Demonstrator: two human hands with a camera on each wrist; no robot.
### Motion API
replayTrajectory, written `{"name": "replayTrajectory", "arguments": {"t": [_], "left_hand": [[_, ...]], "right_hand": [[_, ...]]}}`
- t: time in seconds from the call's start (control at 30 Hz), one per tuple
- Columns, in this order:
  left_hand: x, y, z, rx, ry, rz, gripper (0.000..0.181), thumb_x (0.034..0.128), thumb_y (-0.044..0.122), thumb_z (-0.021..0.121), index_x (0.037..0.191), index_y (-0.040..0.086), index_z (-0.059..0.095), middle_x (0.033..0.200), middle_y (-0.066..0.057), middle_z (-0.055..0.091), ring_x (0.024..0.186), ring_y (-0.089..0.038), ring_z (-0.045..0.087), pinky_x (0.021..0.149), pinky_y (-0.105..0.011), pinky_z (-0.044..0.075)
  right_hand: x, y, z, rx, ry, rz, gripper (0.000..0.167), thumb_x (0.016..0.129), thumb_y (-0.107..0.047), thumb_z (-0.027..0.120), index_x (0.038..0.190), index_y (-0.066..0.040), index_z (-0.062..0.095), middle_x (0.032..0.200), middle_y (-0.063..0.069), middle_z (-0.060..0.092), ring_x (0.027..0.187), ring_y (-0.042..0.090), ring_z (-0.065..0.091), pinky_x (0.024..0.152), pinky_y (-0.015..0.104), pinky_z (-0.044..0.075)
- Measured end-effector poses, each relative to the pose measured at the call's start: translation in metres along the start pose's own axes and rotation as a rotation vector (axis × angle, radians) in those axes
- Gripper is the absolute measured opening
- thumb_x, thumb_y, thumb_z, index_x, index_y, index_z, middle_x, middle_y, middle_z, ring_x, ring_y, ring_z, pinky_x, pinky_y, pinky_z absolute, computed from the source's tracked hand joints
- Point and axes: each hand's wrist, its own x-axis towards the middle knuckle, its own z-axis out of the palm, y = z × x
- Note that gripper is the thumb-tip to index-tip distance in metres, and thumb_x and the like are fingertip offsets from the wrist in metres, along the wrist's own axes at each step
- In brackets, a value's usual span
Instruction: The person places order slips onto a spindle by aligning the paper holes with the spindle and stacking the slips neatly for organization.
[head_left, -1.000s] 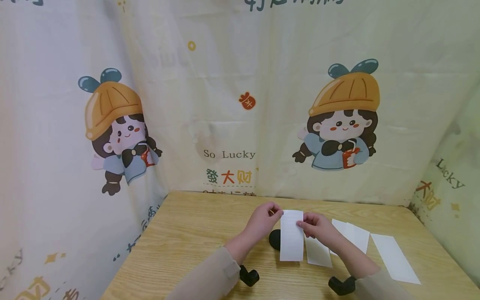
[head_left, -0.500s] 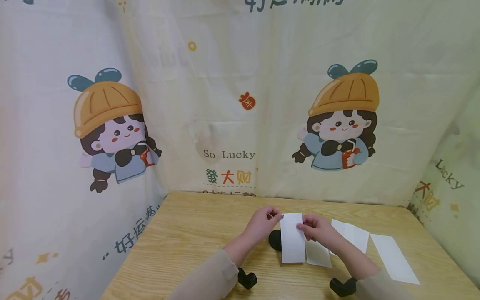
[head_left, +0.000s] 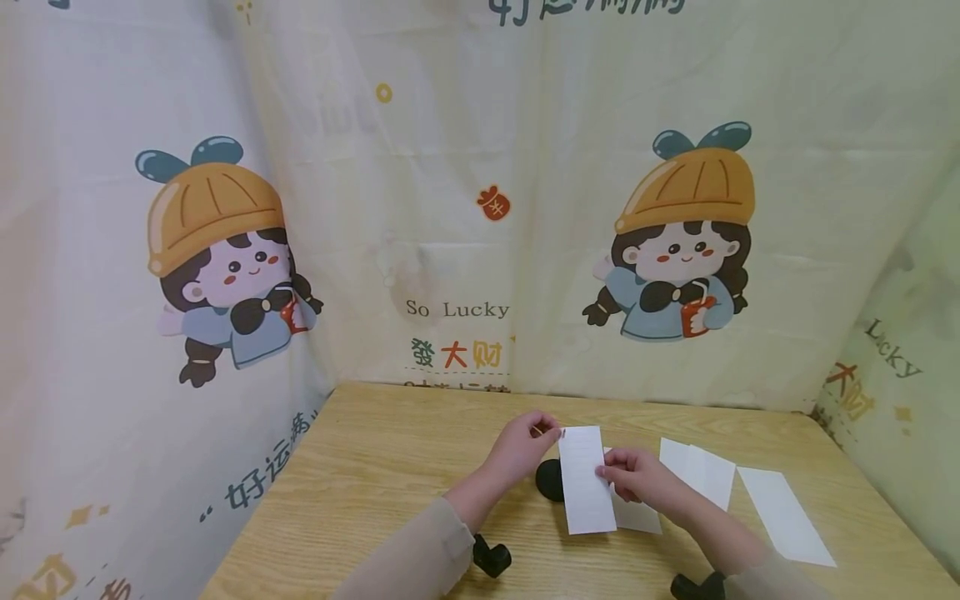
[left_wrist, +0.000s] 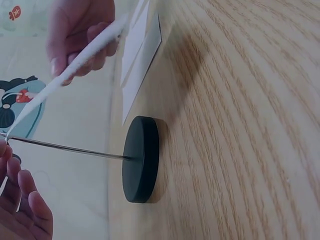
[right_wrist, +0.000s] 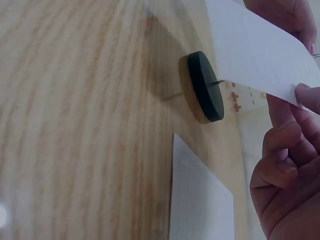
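Note:
A stand with a round black base (left_wrist: 141, 160) and thin metal rod (left_wrist: 70, 148) is on the table. At the rod's top, my left hand (head_left: 520, 446) pinches with thumb and fingertips, right at the paper's upper left corner; the exact grip there is too small to tell. My right hand (head_left: 641, 479) pinches the right edge of a white paper slip (head_left: 588, 483) between thumb and fingers. The slip hangs in front of the stand, slightly tilted, and hides part of base and rod in the head view. In the right wrist view the base (right_wrist: 206, 87) shows beside the slip.
A white slip (head_left: 637, 515) lies partly behind the held one. More slips (head_left: 708, 475) overlap to its right, and another slip (head_left: 785, 515) lies farther right on the wooden table (head_left: 375, 467). A printed curtain (head_left: 450, 250) stands behind the table. Black camera mounts (head_left: 491, 557) are on the wrists.
The right hand has moved down along the slip's right edge. The slip has tilted, its lower end swinging slightly right and down. The left hand has shifted only a little.

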Motion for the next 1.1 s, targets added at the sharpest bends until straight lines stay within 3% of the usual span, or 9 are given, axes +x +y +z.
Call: {"name": "replayTrajectory", "arguments": {"t": [0.3, 0.57, 0.93, 1.1], "left_hand": [[0.002, -0.006, -0.001, 0.020, -0.011, 0.009, 0.009, 0.0953, 0.029, 0.067, 0.087, 0.025, 0.066, 0.084, 0.012, 0.060, 0.076, -0.009, 0.052, 0.065, -0.030, 0.044], [0.002, -0.014, 0.000, 0.091, -0.033, 0.030, 0.007, 0.0944, 0.028, 0.069, 0.089, 0.024, 0.068, 0.085, 0.012, 0.059, 0.077, -0.009, 0.052, 0.067, -0.029, 0.044], [0.000, -0.021, 0.002, 0.134, -0.086, -0.015, 0.008, 0.0936, 0.028, 0.070, 0.088, 0.023, 0.068, 0.083, 0.010, 0.058, 0.077, -0.010, 0.052, 0.065, -0.029, 0.044], [0.001, -0.024, 0.004, 0.158, -0.111, -0.048, 0.009, 0.0939, 0.030, 0.069, 0.088, 0.024, 0.067, 0.084, 0.009, 0.058, 0.077, -0.011, 0.052, 0.067, -0.029, 0.045]], "right_hand": [[-0.006, 0.004, 0.003, -0.019, -0.006, 0.016, 0.025, 0.098, -0.030, 0.064, 0.096, -0.005, 0.066, 0.075, 0.011, 0.063, 0.052, 0.011, 0.040, 0.046, 0.022, 0.031], [-0.006, 0.008, 0.007, -0.073, 0.014, 0.009, 0.023, 0.097, -0.028, 0.064, 0.089, -0.007, 0.068, 0.076, 0.004, 0.066, 0.051, 0.008, 0.041, 0.046, 0.020, 0.031], [-0.006, 0.012, 0.013, -0.168, 0.023, -0.011, 0.021, 0.094, -0.025, 0.069, 0.081, -0.008, 0.066, 0.069, 0.003, 0.066, 0.050, 0.007, 0.038, 0.046, 0.020, 0.032], [-0.007, 0.011, 0.017, -0.252, 0.044, -0.023, 0.021, 0.092, -0.023, 0.071, 0.077, -0.009, 0.065, 0.067, 0.001, 0.065, 0.057, 0.010, 0.047, 0.053, 0.023, 0.036]]}}
